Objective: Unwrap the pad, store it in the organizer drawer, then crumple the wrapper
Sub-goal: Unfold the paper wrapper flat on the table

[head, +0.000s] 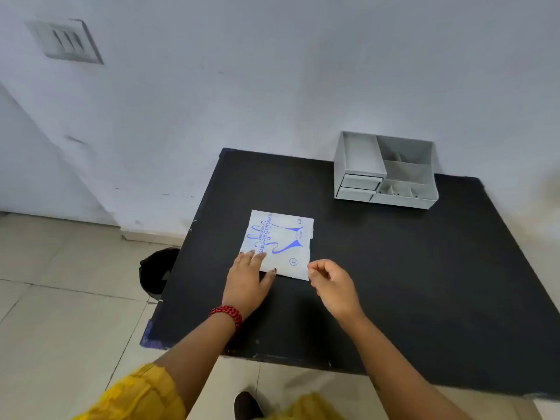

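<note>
So the flat white wrapper with blue print [278,244] lies mid-way on the black surface [394,283] — left hand [247,278] spread flat, pressing its 7 o'clock corner. Right hand [331,283] has its grip curled, pinching the 5 o'clock corner. Grey plastic organizer with drawers [385,171] sits well apart at 2 o'clock.

black table [394,283] | black bin [156,272] on floor, left of table; wall switch plate [65,40]
</note>
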